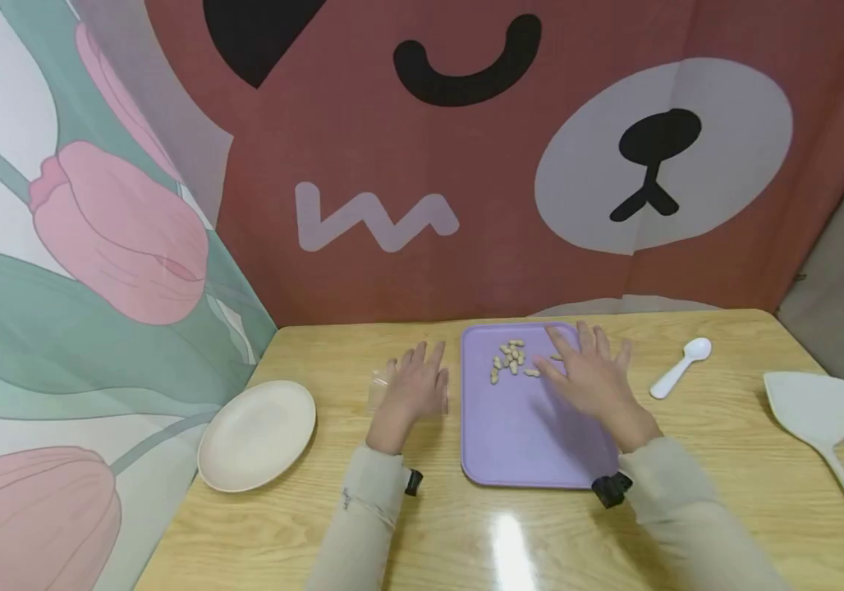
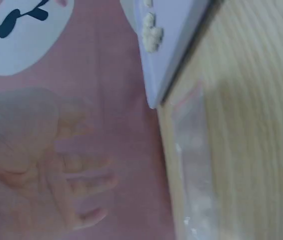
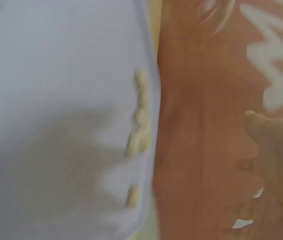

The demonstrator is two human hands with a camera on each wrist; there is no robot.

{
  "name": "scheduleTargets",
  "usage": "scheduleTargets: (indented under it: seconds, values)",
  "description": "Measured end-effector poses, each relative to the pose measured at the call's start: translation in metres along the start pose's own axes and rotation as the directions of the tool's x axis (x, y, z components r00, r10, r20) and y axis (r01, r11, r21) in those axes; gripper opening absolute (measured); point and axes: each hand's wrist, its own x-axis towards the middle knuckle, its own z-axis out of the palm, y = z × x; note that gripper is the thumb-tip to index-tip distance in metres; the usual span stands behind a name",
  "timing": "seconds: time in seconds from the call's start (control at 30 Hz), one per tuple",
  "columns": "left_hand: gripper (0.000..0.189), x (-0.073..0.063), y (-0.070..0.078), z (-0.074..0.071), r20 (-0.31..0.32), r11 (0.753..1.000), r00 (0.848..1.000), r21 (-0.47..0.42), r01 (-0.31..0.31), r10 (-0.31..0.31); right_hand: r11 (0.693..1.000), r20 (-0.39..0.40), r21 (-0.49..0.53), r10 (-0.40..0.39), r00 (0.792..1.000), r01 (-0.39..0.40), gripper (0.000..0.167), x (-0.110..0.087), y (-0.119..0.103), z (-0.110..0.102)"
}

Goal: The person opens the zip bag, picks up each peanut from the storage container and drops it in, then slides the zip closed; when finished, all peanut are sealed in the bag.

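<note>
Head view: your sleeves are long, cream. Left sleeve (image 1: 351, 542): creased near the cuff (image 1: 379, 474), small dark squiggly mark (image 1: 346, 498) at its 8 o'clock, little black block (image 1: 413, 483) at 3 o'clock. Right sleeve (image 1: 699, 525): same cream, bulkier black block (image 1: 611, 489) at the wrist's 8 o'clock. Your left hand (image 1: 415, 384) and right hand (image 1: 594, 376), bare.

Pale peanuts (image 1: 514, 367) lie on a purple tray (image 1: 518, 435); clear plastic (image 1: 378, 392) lies beside.

The table (image 1: 245, 538) bears a tray (image 1: 514, 439) near its middle. From the tray, a clear bag (image 2: 195, 155) lies near at nine o'clock, a plate (image 1: 255, 435) farther that way; a spoon (image 1: 677, 373) and, beyond, a spatula (image 1: 809, 409) lie towards three.
</note>
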Motion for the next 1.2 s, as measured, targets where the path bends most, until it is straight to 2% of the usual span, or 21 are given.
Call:
scheduleTargets:
  seconds: [0.13, 0.2, 0.27, 0.33, 0.4, 0.53, 0.6, 0.73, 0.8, 0.87, 0.97, 1.1, 1.17, 1.2]
  values:
    - [0.043, 0.012, -0.013, 0.007, 0.054, 0.989, 0.998, -0.143, -0.023, 0.032, 0.99, -0.018, -0.063, -0.124, 0.992, 0.123, 0.06, 0.007, -0.039, 0.007]
    - [0.042, 0.019, -0.018, 0.014, 0.075, 0.972, 0.997, -0.236, -0.008, 0.026, 0.976, -0.011, -0.106, -0.195, 0.981, 0.192, 0.056, 0.008, -0.06, 0.013]
    - [0.041, 0.023, -0.021, 0.021, 0.092, 0.959, 0.996, -0.284, 0.021, 0.005, 0.96, 0.021, -0.129, -0.25, 0.968, 0.25, 0.056, 0.006, -0.079, 0.02]
    - [0.04, 0.025, -0.021, 0.027, 0.098, 0.965, 0.995, -0.256, 0.05, -0.026, 0.949, 0.051, -0.138, -0.278, 0.959, 0.283, 0.057, 0.005, -0.094, 0.028]
    - [0.04, 0.026, -0.019, 0.032, 0.096, 0.979, 0.994, -0.19, 0.072, -0.055, 0.948, 0.07, -0.129, -0.284, 0.956, 0.291, 0.055, 0.005, -0.105, 0.035]
    - [0.035, 0.027, -0.018, 0.037, 0.067, 0.991, 0.992, -0.078, 0.109, -0.104, 0.95, 0.068, -0.129, -0.278, 0.958, 0.285, 0.048, 0.006, -0.112, 0.049]
    - [0.032, 0.027, -0.02, 0.037, 0.042, 0.988, 0.992, -0.091, 0.125, -0.122, 0.951, 0.065, -0.128, -0.276, 0.959, 0.282, 0.046, 0.006, -0.111, 0.055]
    - [0.015, 0.021, -0.031, 0.033, 0.002, 0.968, 0.994, -0.227, 0.107, -0.109, 0.958, 0.06, -0.092, -0.268, 0.962, 0.272, 0.047, 0.009, -0.108, 0.066]
    - [0.015, 0.015, -0.039, 0.03, 0.007, 0.939, 0.997, -0.337, 0.074, -0.076, 0.96, 0.057, -0.073, -0.266, 0.962, 0.27, 0.048, 0.01, -0.109, 0.072]
    - [0.017, 0.008, -0.045, 0.025, 0.002, 0.896, 0.999, -0.442, 0.043, -0.047, 0.961, 0.054, -0.065, -0.267, 0.962, 0.27, 0.048, 0.012, -0.11, 0.078]
    - [0.015, -0.001, -0.053, 0.017, -0.012, 0.796, 1.0, -0.606, -0.004, -0.004, 0.965, 0.033, -0.034, -0.26, 0.965, 0.261, 0.042, 0.015, -0.114, 0.085]
    - [0.01, -0.012, -0.059, 0.005, -0.044, 0.66, 0.999, -0.751, -0.037, 0.005, 0.967, -0.042, 0.056, -0.246, 0.968, 0.248, 0.014, 0.017, -0.118, 0.09]
    - [0.008, -0.015, -0.062, 0.002, -0.063, 0.627, 0.998, -0.778, -0.042, -0.012, 0.962, -0.071, 0.113, -0.243, 0.967, 0.25, 0.006, 0.017, -0.119, 0.091]
    - [0.008, -0.016, -0.062, 0.0, -0.074, 0.611, 0.997, -0.791, -0.045, -0.023, 0.957, -0.08, 0.143, -0.242, 0.967, 0.252, 0.008, 0.017, -0.12, 0.091]
